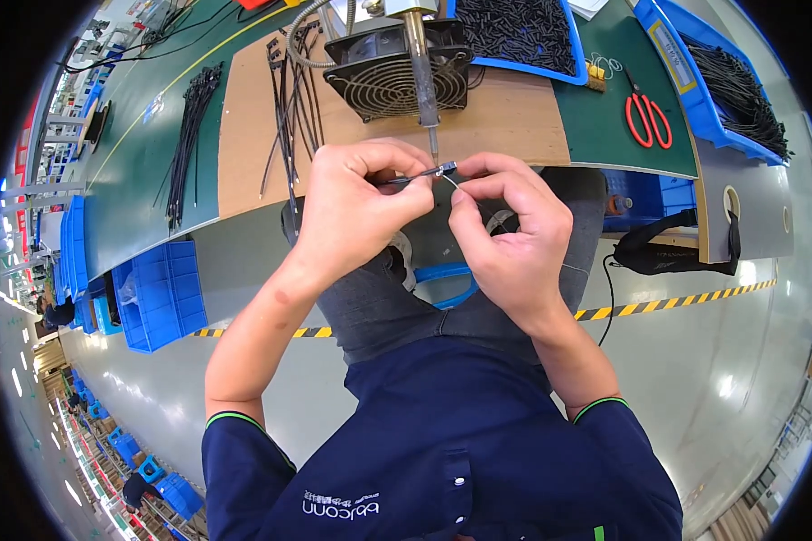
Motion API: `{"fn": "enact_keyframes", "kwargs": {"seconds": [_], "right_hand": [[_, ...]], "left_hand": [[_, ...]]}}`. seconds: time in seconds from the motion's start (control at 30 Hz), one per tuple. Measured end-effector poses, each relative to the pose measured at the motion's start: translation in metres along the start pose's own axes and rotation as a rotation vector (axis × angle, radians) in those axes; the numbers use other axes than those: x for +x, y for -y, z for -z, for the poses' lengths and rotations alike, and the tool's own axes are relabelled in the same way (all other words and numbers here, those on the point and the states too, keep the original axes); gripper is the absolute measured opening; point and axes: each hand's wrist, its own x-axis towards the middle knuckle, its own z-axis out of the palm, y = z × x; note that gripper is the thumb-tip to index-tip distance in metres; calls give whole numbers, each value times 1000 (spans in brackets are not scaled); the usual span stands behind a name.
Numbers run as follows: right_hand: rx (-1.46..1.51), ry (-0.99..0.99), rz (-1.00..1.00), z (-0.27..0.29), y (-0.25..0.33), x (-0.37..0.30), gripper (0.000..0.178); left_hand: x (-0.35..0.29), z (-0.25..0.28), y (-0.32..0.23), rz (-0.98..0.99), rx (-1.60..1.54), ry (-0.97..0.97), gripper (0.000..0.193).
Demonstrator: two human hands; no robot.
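Observation:
My left hand (pixel 356 198) pinches a thin black cable with a small dark connector (pixel 448 168) at its end, just beyond the fingertips. Closed on a thin silvery wire that looks like solder (pixel 454 184), my right hand (pixel 519 230) holds its end against the connector area. A mounted soldering iron (pixel 426 95) points down from above, its tip at or very near the connector; whether they touch I cannot tell. The fingers partly cover the cable.
Behind the iron stands a black fan (pixel 392 77) on a cardboard sheet (pixel 505 117). Black cables (pixel 293 108) lie left of it, with another bundle (pixel 192 140) farther left. Blue trays hold black parts (pixel 514 36) and cables (pixel 731 86). Red-handled scissors (pixel 648 122) lie right.

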Motion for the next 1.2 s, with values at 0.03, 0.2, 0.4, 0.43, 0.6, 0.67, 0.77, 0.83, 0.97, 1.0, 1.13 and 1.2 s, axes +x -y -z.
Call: {"fn": "enact_keyframes", "kwargs": {"seconds": [0.03, 0.2, 0.4, 0.43, 0.6, 0.67, 0.77, 0.83, 0.97, 1.0, 1.13, 1.2], "right_hand": [[7, 0, -6, 0, 0, 0, 9], [-5, -9, 6, -2, -1, 2, 10], [-1, -19, 24, -3, 1, 4, 10], [0, -18, 22, -3, 2, 4, 10], [4, -21, 25, -3, 2, 4, 10], [3, -17, 18, -4, 2, 3, 11], [-12, -27, 46, -4, 0, 4, 11], [-31, -24, 49, -5, 0, 4, 11], [-24, -27, 40, -6, 3, 5, 11], [-23, -30, 38, -7, 2, 5, 11], [-21, -29, 33, -7, 2, 5, 11], [-20, -26, 30, -7, 2, 5, 11]], "left_hand": [[0, 0, -1, 1, 0, 0, 11], [2, 0, -3, -13, 16, -1, 10], [3, 1, -1, -16, 10, -11, 10], [4, 1, -1, -15, 10, -10, 10], [3, 1, -1, -18, 3, -11, 9], [3, 2, -1, -22, 11, -8, 9], [4, 2, -1, -26, 15, -3, 9], [4, 1, -1, -23, 8, 0, 9], [4, 3, -4, -24, 5, 1, 9], [4, 3, -3, -19, 4, 6, 9], [6, 3, -2, -17, 0, 2, 10], [6, 4, -3, -17, 7, 15, 10]]}}
